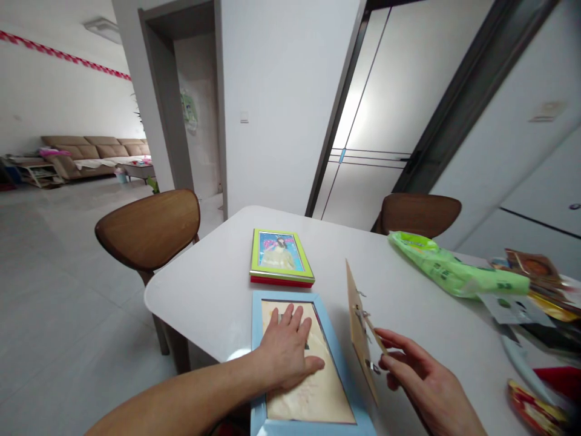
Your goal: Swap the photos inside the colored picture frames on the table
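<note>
A light blue picture frame lies on the white table, near its front edge. Inside it sits a cream-coloured picture sheet. My left hand rests flat on that sheet with its fingers spread, covering part of it. To the right, my right hand pinches the thin stand leg of a brown backing board. The board stands nearly on edge beside the frame, and small metal clips show on its right face. Whether its lower edge touches the table I cannot tell.
Beyond the blue frame, a lime green picture frame lies on a red one. A green plastic package and assorted packets lie at the right. Wooden chairs stand at the left and far side.
</note>
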Tool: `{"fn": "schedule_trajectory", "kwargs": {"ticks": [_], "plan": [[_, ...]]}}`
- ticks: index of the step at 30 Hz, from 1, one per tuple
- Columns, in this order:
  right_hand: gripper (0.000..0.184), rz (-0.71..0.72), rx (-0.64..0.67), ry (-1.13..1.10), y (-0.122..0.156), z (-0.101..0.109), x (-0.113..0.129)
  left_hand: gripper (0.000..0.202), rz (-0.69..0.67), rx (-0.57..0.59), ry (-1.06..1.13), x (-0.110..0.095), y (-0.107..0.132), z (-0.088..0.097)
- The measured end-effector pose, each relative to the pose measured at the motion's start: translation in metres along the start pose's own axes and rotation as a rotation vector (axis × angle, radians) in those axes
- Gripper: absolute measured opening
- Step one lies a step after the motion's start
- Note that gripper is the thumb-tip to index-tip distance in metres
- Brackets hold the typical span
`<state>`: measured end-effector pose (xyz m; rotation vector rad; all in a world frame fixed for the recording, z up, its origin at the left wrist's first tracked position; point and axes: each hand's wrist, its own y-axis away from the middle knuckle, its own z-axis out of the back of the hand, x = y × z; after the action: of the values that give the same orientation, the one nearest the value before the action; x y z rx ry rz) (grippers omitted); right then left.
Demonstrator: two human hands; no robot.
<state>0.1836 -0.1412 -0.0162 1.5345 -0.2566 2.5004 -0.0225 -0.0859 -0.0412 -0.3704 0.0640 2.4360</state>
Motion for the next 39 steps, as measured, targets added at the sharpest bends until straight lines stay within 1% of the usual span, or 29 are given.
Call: {"fn": "schedule_trajectory", "kwargs": {"ticks": [1,3,5,6,8,9,12,13,15,17,19,22,23,26,29,32,34,37,39], "plan": [[0.041,0.039,0.035,0.04,0.002,0.0,0.002,0.065,-0.007,-0.017,0.017,-0.001,0.003,0.004],[0.034,0.14,0.11,0.144,0.007,-0.001,0.004,0.061,-0.025,-0.05,0.055,-0.003,0.017,0.013],[0.03,0.236,0.189,0.259,0.013,-0.004,0.008,0.055,-0.009,-0.069,0.098,-0.002,0.041,0.02],[0.03,0.272,0.229,0.311,0.015,-0.008,0.01,0.052,0.022,-0.077,0.12,0.0,0.055,0.022],[0.032,0.323,0.323,0.386,0.018,-0.018,0.015,0.052,0.088,-0.088,0.158,0.007,0.08,0.02],[0.034,0.341,0.37,0.413,0.019,-0.024,0.018,0.057,0.098,-0.091,0.177,0.01,0.09,0.016],[0.035,0.375,0.452,0.486,0.017,-0.044,0.025,0.079,0.044,-0.077,0.236,0.02,0.107,0.001],[0.036,0.383,0.457,0.509,0.016,-0.05,0.027,0.083,0.024,-0.073,0.252,0.023,0.109,-0.004],[0.035,0.399,0.461,0.55,0.014,-0.061,0.03,0.086,0.001,-0.066,0.275,0.026,0.109,-0.011],[0.035,0.414,0.462,0.583,0.013,-0.07,0.03,0.086,-0.015,-0.068,0.283,0.027,0.107,-0.014],[0.037,0.431,0.447,0.612,0.013,-0.077,0.029,0.086,-0.028,-0.077,0.279,0.029,0.105,-0.012],[0.037,0.487,0.392,0.675,0.013,-0.081,0.025,0.084,-0.022,-0.063,0.258,0.034,0.104,-0.003],[0.035,0.516,0.375,0.7,0.012,-0.081,0.023,0.079,-0.013,-0.044,0.25,0.035,0.103,0.002],[0.032,0.57,0.326,0.736,0.01,-0.083,0.015,0.055,0.009,0.002,0.231,0.039,0.103,0.018],[0.032,0.55,0.28,0.693,0.009,-0.088,0.009,0.037,0.018,0.019,0.226,0.037,0.102,0.029],[0.03,0.527,0.263,0.636,0.009,-0.091,0.007,0.032,0.01,0.022,0.236,0.031,0.101,0.03],[0.033,0.489,0.297,0.62,0.008,-0.088,0.01,0.031,0.006,0.025,0.246,0.028,0.099,0.027],[0.05,0.392,0.392,0.637,0.006,-0.08,0.014,0.03,0.009,0.048,0.246,0.026,0.097,0.025],[0.055,0.359,0.435,0.632,0.005,-0.077,0.016,0.029,0.006,0.054,0.241,0.025,0.096,0.025]]}}
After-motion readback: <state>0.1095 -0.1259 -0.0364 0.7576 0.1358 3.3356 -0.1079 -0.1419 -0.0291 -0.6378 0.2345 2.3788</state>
